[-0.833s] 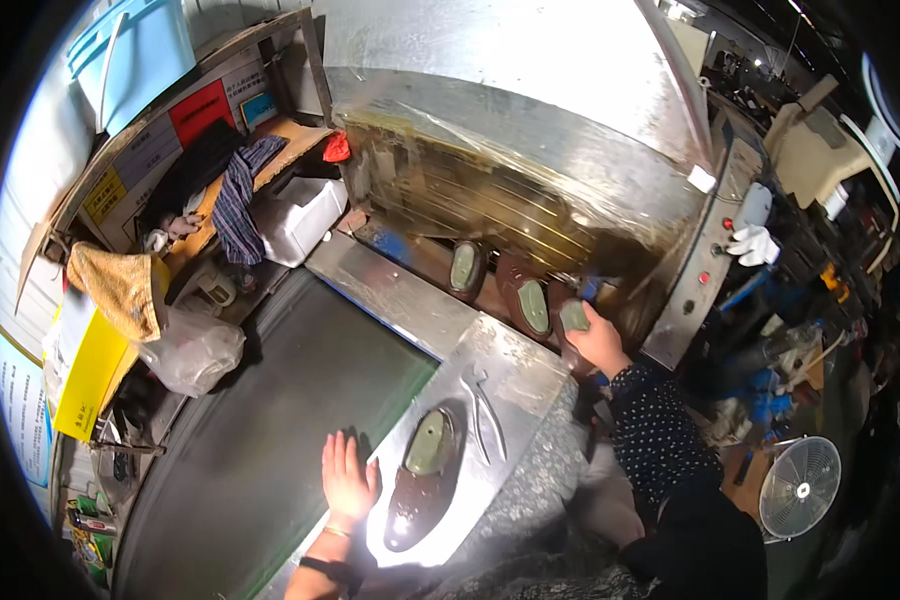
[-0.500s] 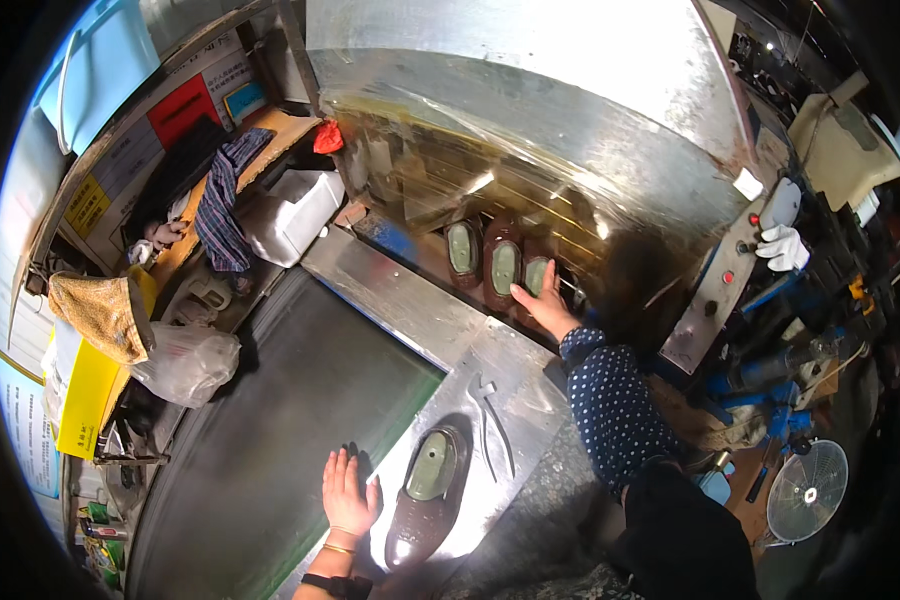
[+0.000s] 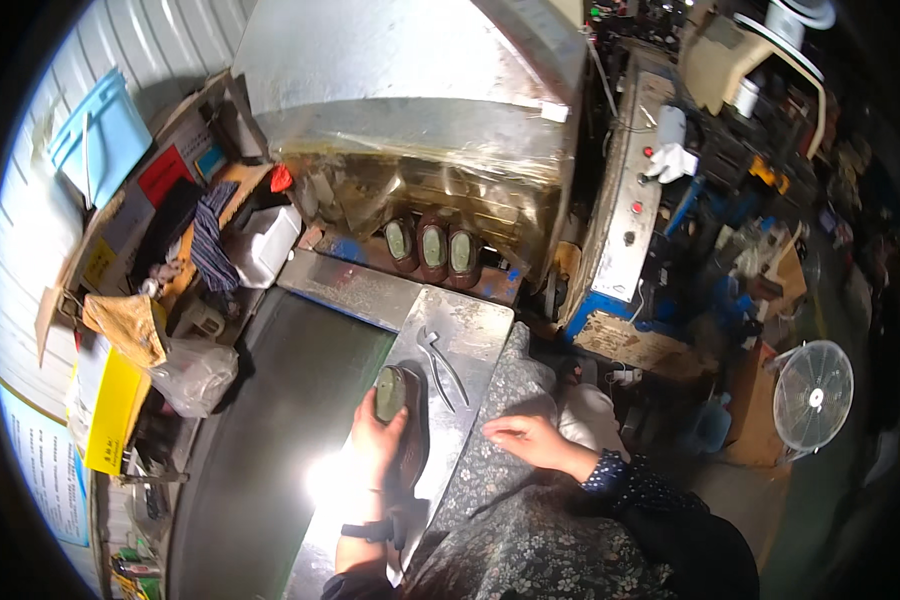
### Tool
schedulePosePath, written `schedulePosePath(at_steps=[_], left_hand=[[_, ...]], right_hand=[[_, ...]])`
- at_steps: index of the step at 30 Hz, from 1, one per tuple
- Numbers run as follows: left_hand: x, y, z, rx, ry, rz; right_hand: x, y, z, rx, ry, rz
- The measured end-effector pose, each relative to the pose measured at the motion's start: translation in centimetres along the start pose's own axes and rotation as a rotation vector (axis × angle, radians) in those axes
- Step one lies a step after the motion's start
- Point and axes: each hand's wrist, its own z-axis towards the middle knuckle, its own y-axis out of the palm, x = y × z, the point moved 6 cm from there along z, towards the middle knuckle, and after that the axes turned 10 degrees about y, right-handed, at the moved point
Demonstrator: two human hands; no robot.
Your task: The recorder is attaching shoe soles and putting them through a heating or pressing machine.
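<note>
My left hand (image 3: 375, 440) is wrapped around a dark brown shoe (image 3: 411, 452) with a green shoe last (image 3: 389, 394) inside it, at the metal ledge (image 3: 480, 318). The thumb lies over the shoe's opening. My right hand (image 3: 526, 440) hovers over my patterned apron (image 3: 515, 385), fingers stretched out, with nothing seen in it. Lasting pliers (image 3: 441, 368) lie on the ledge beyond the shoe. Farther back, three brown shoes (image 3: 433, 272) with green lasts stand side by side at the mouth of a metal machine hood (image 3: 390, 70).
A dark conveyor belt (image 3: 260, 430) runs left of the ledge. Shelves at the left hold a white box (image 3: 266, 245), a cloth and a plastic bag (image 3: 198, 375). To the right stand a control panel (image 3: 632, 200) with red buttons and a round fan (image 3: 813, 397).
My right hand has drawn back from the three shoes to near my body. My left hand has taken hold of the near shoe. The view has shifted.
</note>
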Motion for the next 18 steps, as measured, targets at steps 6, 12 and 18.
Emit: schedulePosePath(at_steps=[6,12,18], left_hand=[[4.0,5.6,-2.9,0.134,-0.498,-1.272],[17.0,5.5,-5.7,-0.327,0.281,-0.9],[12.6,9.3,-13.0,-0.586,0.616,-0.39]], right_hand=[[-3.7,3.8,-1.7,0.004,-0.005,0.388],[-9.3,-9.6,-10.6,0.247,-0.146,0.565],[-12.1,-29.2,-20.1,1.017,-0.326,-0.153]])
